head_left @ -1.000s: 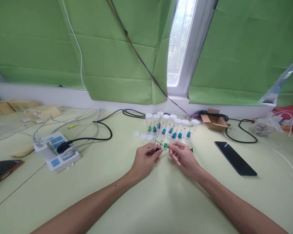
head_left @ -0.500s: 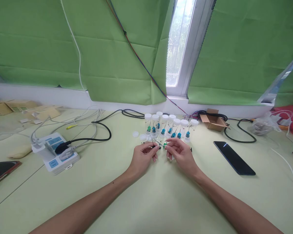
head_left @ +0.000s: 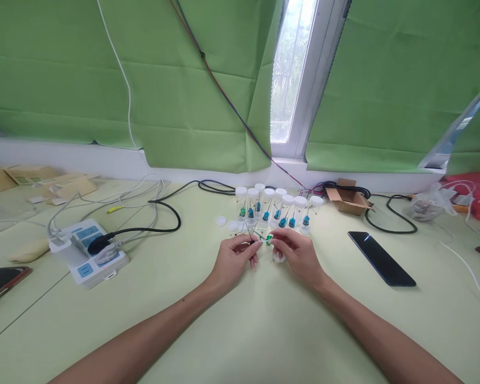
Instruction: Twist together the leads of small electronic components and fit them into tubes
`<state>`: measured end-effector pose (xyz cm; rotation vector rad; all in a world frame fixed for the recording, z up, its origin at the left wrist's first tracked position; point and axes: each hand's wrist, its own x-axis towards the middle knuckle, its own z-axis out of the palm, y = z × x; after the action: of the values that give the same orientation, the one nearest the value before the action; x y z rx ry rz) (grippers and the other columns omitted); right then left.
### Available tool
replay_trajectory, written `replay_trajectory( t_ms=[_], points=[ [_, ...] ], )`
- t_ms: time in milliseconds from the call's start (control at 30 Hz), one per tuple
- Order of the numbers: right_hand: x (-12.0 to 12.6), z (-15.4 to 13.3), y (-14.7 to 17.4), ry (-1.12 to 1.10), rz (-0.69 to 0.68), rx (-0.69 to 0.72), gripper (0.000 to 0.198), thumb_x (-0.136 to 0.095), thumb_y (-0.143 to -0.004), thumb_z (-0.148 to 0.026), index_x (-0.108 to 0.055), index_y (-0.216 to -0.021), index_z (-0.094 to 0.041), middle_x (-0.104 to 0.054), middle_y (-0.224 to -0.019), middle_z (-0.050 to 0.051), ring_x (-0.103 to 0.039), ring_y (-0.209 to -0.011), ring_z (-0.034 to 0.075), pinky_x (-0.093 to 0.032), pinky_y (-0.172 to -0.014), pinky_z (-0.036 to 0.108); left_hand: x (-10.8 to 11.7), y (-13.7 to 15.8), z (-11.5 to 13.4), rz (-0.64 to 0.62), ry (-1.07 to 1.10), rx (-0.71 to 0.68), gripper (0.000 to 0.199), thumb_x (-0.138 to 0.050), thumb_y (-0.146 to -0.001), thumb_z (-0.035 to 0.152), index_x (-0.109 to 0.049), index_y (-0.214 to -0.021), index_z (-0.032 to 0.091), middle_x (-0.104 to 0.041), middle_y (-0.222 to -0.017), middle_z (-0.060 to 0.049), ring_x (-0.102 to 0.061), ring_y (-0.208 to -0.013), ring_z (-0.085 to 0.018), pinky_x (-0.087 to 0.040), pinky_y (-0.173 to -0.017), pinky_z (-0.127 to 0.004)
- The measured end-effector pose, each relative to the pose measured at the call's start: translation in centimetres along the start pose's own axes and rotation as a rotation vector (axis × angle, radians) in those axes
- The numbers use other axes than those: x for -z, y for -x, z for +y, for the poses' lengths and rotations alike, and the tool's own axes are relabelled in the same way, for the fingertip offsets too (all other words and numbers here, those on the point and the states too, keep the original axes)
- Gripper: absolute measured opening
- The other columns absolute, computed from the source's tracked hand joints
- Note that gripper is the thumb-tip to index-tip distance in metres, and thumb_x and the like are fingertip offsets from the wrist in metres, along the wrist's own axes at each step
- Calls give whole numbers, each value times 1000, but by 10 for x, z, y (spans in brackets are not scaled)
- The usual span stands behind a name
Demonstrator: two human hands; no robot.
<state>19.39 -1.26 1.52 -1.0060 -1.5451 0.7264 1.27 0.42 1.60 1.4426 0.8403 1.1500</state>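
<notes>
My left hand (head_left: 232, 262) pinches a small black piece (head_left: 252, 242) with thin dark rods sticking up from it. Between thumb and fingers, my right hand (head_left: 301, 257) grips a small green plastic part (head_left: 269, 239). A thin pale rod spans the short gap between the two hands. Below my right fingers, a round white piece (head_left: 279, 257) shows in part; I cannot tell whether they touch it. Just beyond the hands stand several clear tubes with white lids (head_left: 266, 207), holding blue or green parts and thin rods. Small loose bits lie in front of them, partly hidden by my fingers.
White discs (head_left: 221, 221) lie left of the tubes. A black phone (head_left: 382, 258) rests to the right, with an open cardboard box (head_left: 349, 201) behind it. On the left sits a white power strip (head_left: 118, 261) with plugs and cables. Black cable (head_left: 214, 185) runs along the wall.
My right fingers have shifted slightly around the green part, and the round white piece beneath them shows more. My left hand keeps its pinch. The whole view has moved a little.
</notes>
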Motion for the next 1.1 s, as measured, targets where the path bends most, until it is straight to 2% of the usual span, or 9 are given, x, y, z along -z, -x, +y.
replay_trajectory(
  t_ms=[533, 1100],
  points=[
    [1, 5, 0, 19, 5, 63, 11, -62, -88, -26, -67, -82, -18, -61, -57, -1, -56, -49, 12, -47, -50, 25, 0, 1, 1, -21, -11, 11, 20, -69, -80, 35, -68, -81, 15, -58, -57, 1, -53, -50, -11, -48, -52, -24],
    [1, 3, 2, 83, -24, 42, 24, -56, -92, -28, -63, -72, -18, -56, -54, -2, -48, -45, 10, -40, -48, 23, -1, 2, 1, 11, -34, 24, 24, -71, -78, 36, -70, -86, 14, -60, -55, 1, -53, -48, -11, -47, -50, -25]
  ],
)
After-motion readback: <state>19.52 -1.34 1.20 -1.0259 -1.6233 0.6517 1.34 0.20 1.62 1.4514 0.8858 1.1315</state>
